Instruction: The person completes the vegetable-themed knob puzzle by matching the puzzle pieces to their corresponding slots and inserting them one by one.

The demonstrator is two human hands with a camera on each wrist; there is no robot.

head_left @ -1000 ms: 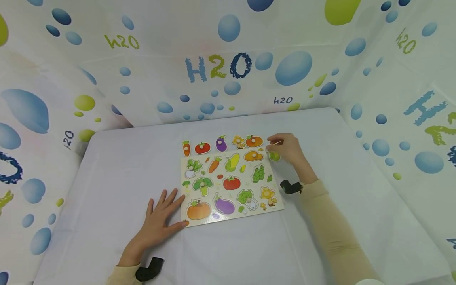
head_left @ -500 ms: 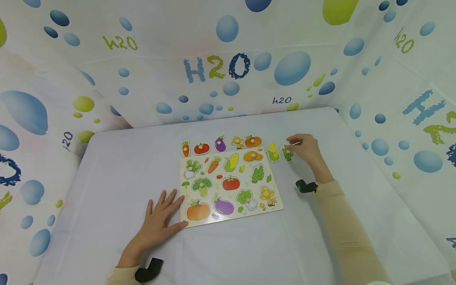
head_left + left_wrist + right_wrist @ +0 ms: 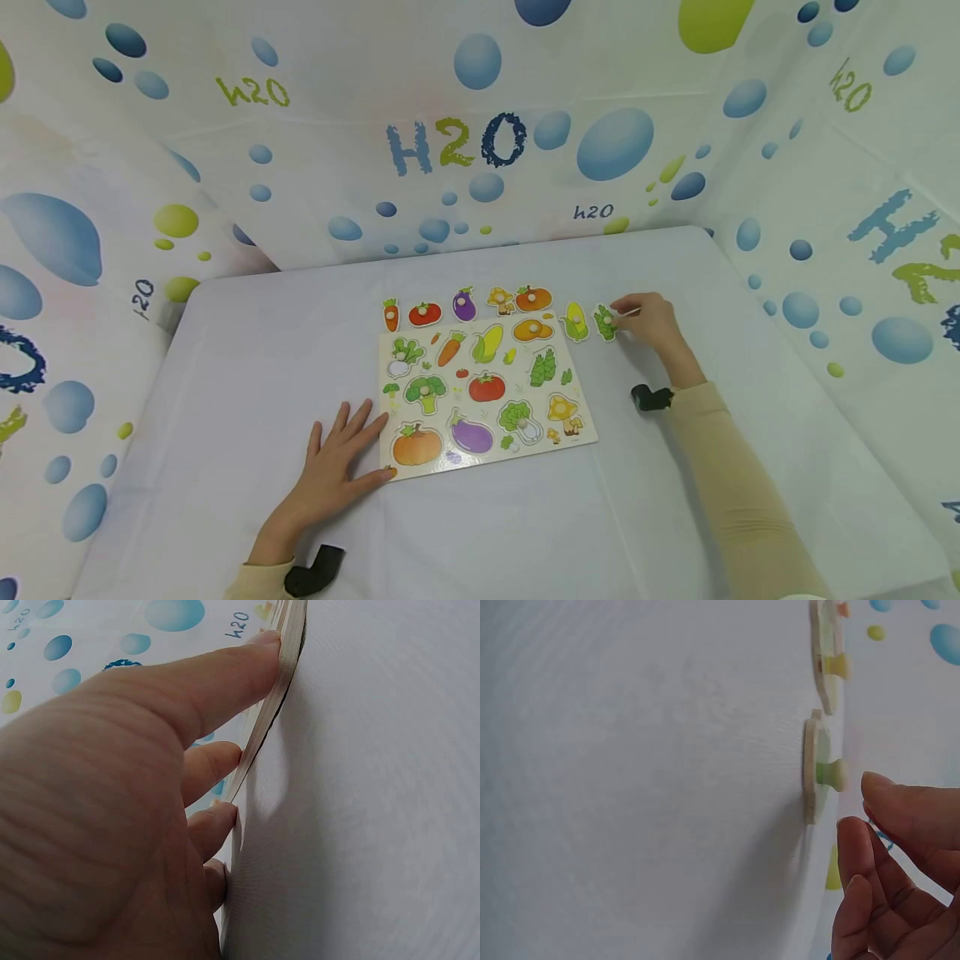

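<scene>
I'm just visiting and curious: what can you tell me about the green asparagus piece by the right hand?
The asparagus piece is a green cutout of bunched spears with a pale border. Its plain, light edge looks like wood, and a small knob, greenish in the right wrist view, stands on its face. It lies flat, knob up, on the white tablecloth, just right of the corn piece. The right hand is close by, but its fingers are apart from the knob.
</scene>
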